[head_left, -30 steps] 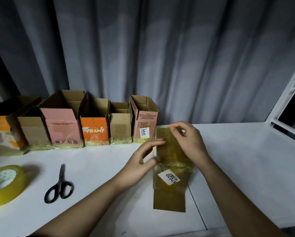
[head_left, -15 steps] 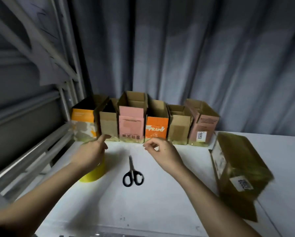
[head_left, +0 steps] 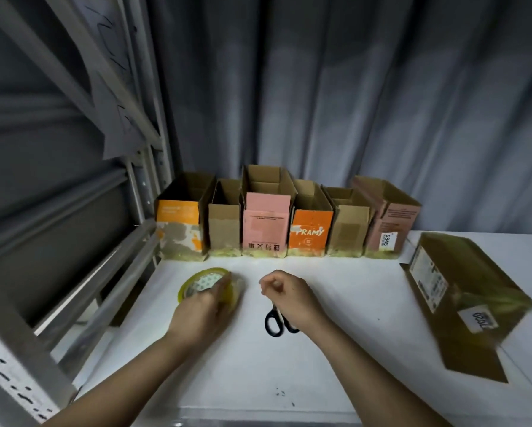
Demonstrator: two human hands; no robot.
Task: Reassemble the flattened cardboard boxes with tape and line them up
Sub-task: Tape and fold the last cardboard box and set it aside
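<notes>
We have let go of the brown taped cardboard box [head_left: 462, 300]; our left hand [head_left: 201, 312] now grips the yellow tape roll [head_left: 209, 285], right hand [head_left: 289, 295] curled empty, ready for more taping.

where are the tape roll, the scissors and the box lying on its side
tape roll [head_left: 197, 280], head view, patterned inner core
scissors [head_left: 273, 324], head view, left black handle loop
box on its side [head_left: 471, 291], head view, upward-facing brown panel
</notes>
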